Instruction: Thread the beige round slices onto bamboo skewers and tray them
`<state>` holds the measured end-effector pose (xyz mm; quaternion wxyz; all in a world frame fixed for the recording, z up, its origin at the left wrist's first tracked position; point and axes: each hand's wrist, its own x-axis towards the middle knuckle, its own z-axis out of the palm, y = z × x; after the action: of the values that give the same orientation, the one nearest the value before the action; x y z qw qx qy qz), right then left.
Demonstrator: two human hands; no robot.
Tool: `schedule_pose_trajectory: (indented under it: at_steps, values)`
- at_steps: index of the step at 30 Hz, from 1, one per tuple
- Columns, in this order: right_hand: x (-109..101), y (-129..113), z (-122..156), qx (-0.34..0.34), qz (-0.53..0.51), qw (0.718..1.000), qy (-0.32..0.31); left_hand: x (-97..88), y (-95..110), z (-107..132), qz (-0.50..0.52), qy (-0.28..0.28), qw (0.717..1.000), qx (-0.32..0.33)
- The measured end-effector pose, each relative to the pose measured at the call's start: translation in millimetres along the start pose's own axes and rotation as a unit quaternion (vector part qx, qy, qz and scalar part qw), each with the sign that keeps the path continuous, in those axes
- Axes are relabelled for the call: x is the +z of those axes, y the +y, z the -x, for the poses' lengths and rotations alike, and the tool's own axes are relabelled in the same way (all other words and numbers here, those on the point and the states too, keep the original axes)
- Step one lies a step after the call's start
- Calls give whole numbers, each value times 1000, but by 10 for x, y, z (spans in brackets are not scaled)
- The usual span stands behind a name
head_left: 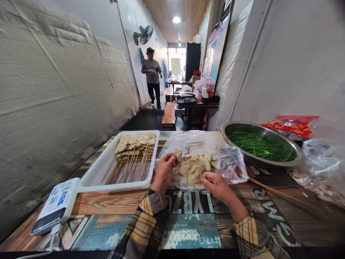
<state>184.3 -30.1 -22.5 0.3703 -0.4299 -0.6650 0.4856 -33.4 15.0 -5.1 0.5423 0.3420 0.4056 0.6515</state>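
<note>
My left hand point(165, 169) pinches a pale slice of food point(177, 154) just above an open clear plastic bag point(229, 162). A heap of the same pale slices point(195, 167) lies in that bag. My right hand point(215, 183) rests closed at the near edge of the heap; what its fingers hold is hidden. Left of my hands stands a white tray point(99, 172) holding several skewers threaded with slices point(133, 151). Both sleeves are yellow and dark plaid.
A steel bowl of green stalks point(262, 145) sits at the right, with loose bamboo skewers point(285, 199) before it, a red packet point(292, 125) and another plastic bag point(320, 169). A power bank point(55, 205) lies at the left. A person point(152, 77) walks in the corridor near a bench point(169, 114).
</note>
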Motion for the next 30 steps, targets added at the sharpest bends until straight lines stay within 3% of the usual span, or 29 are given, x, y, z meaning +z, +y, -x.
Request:
schedule_pose_trajectory:
  at_steps: [6, 11, 15, 20, 25, 30]
  values:
    - [-2, -42, 19, -14, 12, 1000, 3, 21, 14, 15, 19, -10, 1000, -10]
    - [-86, -32, 273, -18, 37, 998, 38, 229, 15, 140, 4, -59, 998, -30]
    - [-271, -83, 696, -14, 48, 996, 77, 571, -47, 308, -10, -114, 992, -48]
    - [-590, -208, 1404, 9, 85, 985, 151, 1146, -111, 680, -12, -202, 975, -96]
    - [-816, -297, 2145, 42, 53, 974, 215, 1695, -178, 1104, -9, -303, 942, -145]
    - [-931, -329, 2702, 61, 53, 960, 268, 2114, -271, 1423, -43, -378, 908, -174]
